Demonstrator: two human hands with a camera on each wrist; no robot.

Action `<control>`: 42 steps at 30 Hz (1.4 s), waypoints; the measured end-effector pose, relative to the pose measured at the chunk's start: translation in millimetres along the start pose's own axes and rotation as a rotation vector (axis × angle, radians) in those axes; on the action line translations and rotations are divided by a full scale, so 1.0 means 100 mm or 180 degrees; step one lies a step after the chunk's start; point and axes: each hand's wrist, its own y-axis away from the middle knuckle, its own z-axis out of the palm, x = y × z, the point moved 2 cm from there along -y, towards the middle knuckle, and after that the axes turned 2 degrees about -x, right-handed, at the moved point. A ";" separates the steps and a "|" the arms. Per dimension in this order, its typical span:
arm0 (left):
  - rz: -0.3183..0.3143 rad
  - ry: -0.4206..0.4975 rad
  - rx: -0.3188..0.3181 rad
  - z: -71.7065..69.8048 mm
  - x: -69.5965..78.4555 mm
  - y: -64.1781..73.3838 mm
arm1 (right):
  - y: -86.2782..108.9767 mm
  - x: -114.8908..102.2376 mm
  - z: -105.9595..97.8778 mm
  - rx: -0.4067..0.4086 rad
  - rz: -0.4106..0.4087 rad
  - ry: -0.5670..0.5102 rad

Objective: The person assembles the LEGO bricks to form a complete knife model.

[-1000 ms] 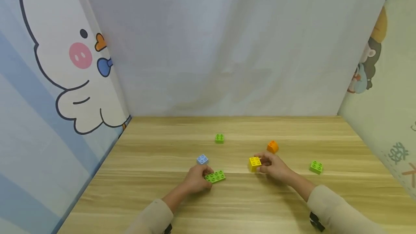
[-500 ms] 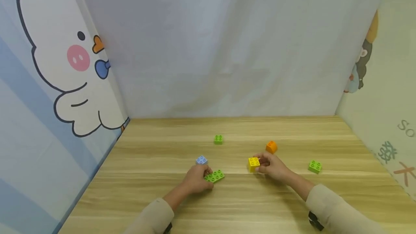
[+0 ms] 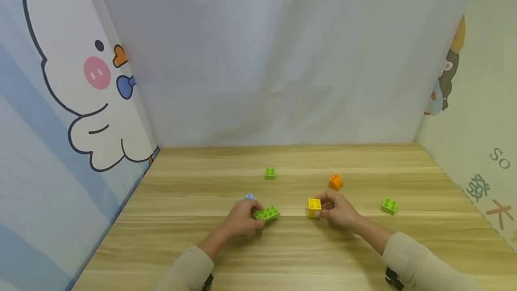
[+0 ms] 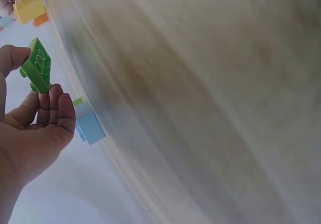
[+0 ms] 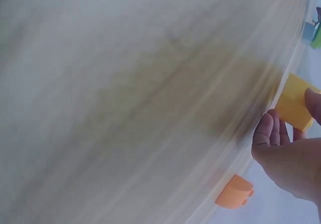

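Between thumb and fingers, my left hand pinches a long green toy brick. In the left wrist view that green brick is tilted, its hollow underside showing, and it is up off the table. My right hand grips a yellow toy brick from its right side, studs up, close over the table. Just behind the left hand lies a light blue brick, partly covered by the hand. An orange curved brick sits behind the right hand.
A small green brick lies farther back on the wooden table. Another small green brick is at the right. A pale curtain hangs along the back edge, with printed cloth walls on both sides.
My left hand has raised the long green brick a little off the table and now covers more of the blue brick. The right hand keeps its hold on the yellow brick. The view has shifted slightly.
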 end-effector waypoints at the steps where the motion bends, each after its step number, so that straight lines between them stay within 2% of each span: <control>1: 0.0058 -0.0011 0.0031 0.00 0.00 -0.01 | 0.00 -0.01 0.01 0.0006 0.0016 -0.0001; 7: 0.0280 0.0065 0.0126 -0.01 0.01 -0.03 | 0.02 -0.04 0.05 -0.0084 -0.0007 -0.0042; 14: 0.0302 0.0188 0.0115 -0.01 0.05 -0.05 | 0.00 -0.05 0.09 -0.0190 -0.0037 -0.0055; 21: 0.0279 0.0546 0.0221 0.03 0.08 -0.05 | 0.01 -0.04 0.16 -0.0301 -0.0026 -0.0103; 26: 0.0281 0.0591 0.0310 0.05 0.09 -0.06 | -0.01 -0.01 0.20 -0.0378 -0.0036 -0.0087; 31: 0.0302 0.0650 0.0265 0.05 0.11 -0.09 | -0.01 -0.01 0.21 -0.0444 -0.0006 -0.0062; 37: 0.0145 0.0856 0.0150 0.05 0.15 -0.14 | -0.03 -0.02 0.20 -0.0540 -0.0059 -0.0135; 42: 0.0012 0.1107 0.0145 0.07 0.19 -0.16 | -0.05 -0.03 0.23 -0.0625 -0.0094 -0.0213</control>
